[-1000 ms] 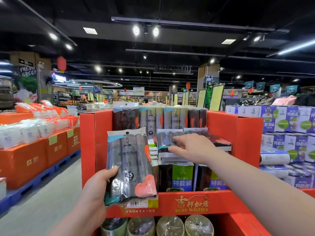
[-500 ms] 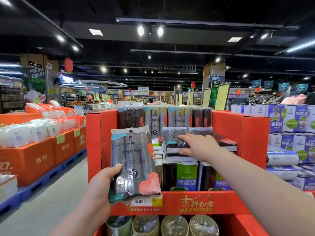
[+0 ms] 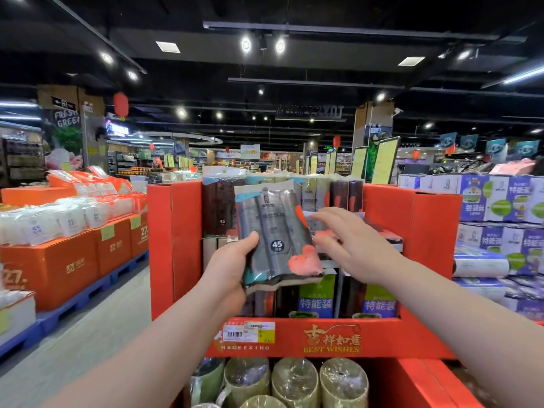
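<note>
Grey bag-roll pack [image 3: 273,240] gripped in left hand [image 3: 232,269], thumb on front, tilted before red display box [image 3: 426,231]; right hand [image 3: 353,248] spread flat, holding nothing, just beside pack's right edge

so my pack of grey rolls [image 3: 273,231]: clear wrap, "45" badge, pink heart at its 5 o'clock corner, held upright, top tipped toward 11.

Box walls [image 3: 173,245] hem L/R; free room above flat packs [image 3: 389,234], upright packs [image 3: 338,191] block rear.
</note>
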The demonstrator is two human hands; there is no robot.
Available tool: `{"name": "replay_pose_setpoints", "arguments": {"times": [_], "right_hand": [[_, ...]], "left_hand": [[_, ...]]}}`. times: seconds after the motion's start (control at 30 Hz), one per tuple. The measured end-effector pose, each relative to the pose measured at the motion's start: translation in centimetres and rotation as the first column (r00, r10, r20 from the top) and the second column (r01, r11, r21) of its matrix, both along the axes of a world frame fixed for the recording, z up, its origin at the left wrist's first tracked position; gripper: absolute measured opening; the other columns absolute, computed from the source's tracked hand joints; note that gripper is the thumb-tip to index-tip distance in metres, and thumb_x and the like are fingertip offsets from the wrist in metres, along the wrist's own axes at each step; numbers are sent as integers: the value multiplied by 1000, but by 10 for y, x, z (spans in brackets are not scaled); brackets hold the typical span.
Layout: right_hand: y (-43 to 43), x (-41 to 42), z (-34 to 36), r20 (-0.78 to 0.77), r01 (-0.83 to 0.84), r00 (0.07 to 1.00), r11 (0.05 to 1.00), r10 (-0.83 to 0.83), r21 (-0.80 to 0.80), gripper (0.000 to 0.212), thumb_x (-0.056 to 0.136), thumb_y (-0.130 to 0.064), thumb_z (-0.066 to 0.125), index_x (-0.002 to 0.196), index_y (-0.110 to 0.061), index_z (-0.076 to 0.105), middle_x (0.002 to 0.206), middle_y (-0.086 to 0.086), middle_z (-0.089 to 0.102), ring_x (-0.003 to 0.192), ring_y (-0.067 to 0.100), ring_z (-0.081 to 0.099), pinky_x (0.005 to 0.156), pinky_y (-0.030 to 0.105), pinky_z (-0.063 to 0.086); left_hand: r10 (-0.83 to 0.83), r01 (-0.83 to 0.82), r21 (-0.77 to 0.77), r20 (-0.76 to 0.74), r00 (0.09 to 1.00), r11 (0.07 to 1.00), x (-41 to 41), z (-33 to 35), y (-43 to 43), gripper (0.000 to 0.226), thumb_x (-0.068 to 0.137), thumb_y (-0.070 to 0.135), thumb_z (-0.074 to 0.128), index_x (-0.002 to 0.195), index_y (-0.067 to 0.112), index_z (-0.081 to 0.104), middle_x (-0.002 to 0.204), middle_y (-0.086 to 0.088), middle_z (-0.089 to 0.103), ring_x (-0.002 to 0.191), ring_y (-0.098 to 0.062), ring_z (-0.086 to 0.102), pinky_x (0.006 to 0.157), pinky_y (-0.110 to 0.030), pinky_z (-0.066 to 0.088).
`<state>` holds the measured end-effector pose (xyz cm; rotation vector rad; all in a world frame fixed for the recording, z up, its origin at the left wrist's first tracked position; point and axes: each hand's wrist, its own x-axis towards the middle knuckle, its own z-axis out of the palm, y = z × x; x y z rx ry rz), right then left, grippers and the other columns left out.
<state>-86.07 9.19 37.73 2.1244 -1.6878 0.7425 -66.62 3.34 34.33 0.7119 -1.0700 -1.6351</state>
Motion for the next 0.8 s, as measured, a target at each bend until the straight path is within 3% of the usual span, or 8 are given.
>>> {"name": "replay_pose_setpoints", "arguments": {"times": [0.1, 0.17, 0.33, 0.43, 0.57, 0.67, 0.7, 0.8], "right_hand": [[15, -4, -5, -255, -6, 967, 1000, 7, 8, 86, 77, -73, 33, 147, -23, 34, 153, 1, 33, 143, 19, 25, 116, 37, 23], [18, -11, -10, -339, 33, 940, 999, -44, -36, 83, 80, -66, 45, 147, -18, 34, 152, 9, 35, 142, 30, 29, 111, 46, 32], [24, -36, -4, -235, 205, 953, 978, -190, 43, 69, 98, -36, 46, 153, -18, 8, 161, 2, 8, 149, 18, 4, 120, 35, 16], [22, -54, 1, -183, 240, 957, 969, -225, 62, 66, 99, -34, 44, 153, -17, 10, 161, 2, 9, 149, 18, 5, 118, 26, 7], [12, -74, 4, -202, 289, 944, 949, -261, 124, 61, 99, -32, 46, 152, -18, 19, 159, 1, 18, 147, 19, 13, 117, 30, 15], [5, -84, 8, -202, 341, 927, 934, -315, 107, 54, 98, -30, 47, 147, -21, 28, 151, 0, 32, 138, 21, 31, 109, 38, 35], [4, -86, 9, -221, 364, 915, 927, -337, 94, 53, 98, -30, 47, 147, -22, 28, 149, 0, 33, 135, 22, 35, 105, 39, 39], [-2, -89, 10, -249, 387, 901, 917, -355, 96, 52, 99, -28, 44, 147, -22, 27, 148, 0, 33, 133, 24, 35, 102, 40, 40]], "left_hand": [[-79, 79, -1, -10, 997, 997, -31, 12, -1, 26, 97, 24, 50, 112, 6, 63, 95, -16, 72, 73, -27, 69, 58, -36, 58], [-120, 120, -17, -8, 993, 993, -51, 18, 1, 27, 97, 24, 50, 110, 5, 64, 94, -16, 71, 76, -28, 68, 66, -38, 57], [-182, 190, -98, 87, 979, 977, -86, 35, 2, 25, 98, 28, 50, 104, 8, 64, 97, -13, 72, 78, -25, 68, 72, -41, 56], [-34, 134, -266, 350, 936, 954, -97, 40, -3, 26, 97, 40, 47, 96, 19, 63, 97, -7, 69, 82, -23, 65, 67, -34, 55], [519, 77, -723, 562, 644, 687, -96, 28, -26, 36, 92, 41, 53, 121, 20, 58, 119, -2, 62, 108, -21, 55, 91, -36, 46], [802, 310, -824, 550, 234, 475, -92, 18, -41, 48, 90, 52, 50, 129, 25, 53, 132, 4, 54, 125, -22, 44, 101, -39, 39], [827, 386, -806, 538, 163, 448, -91, 14, -45, 50, 90, 54, 48, 131, 26, 50, 136, 5, 50, 128, -22, 40, 103, -39, 36], [784, 500, -737, 598, 169, 455, -91, 3, -56, 54, 93, 50, 45, 139, 24, 39, 142, 3, 42, 132, -22, 34, 109, -37, 30]]}}
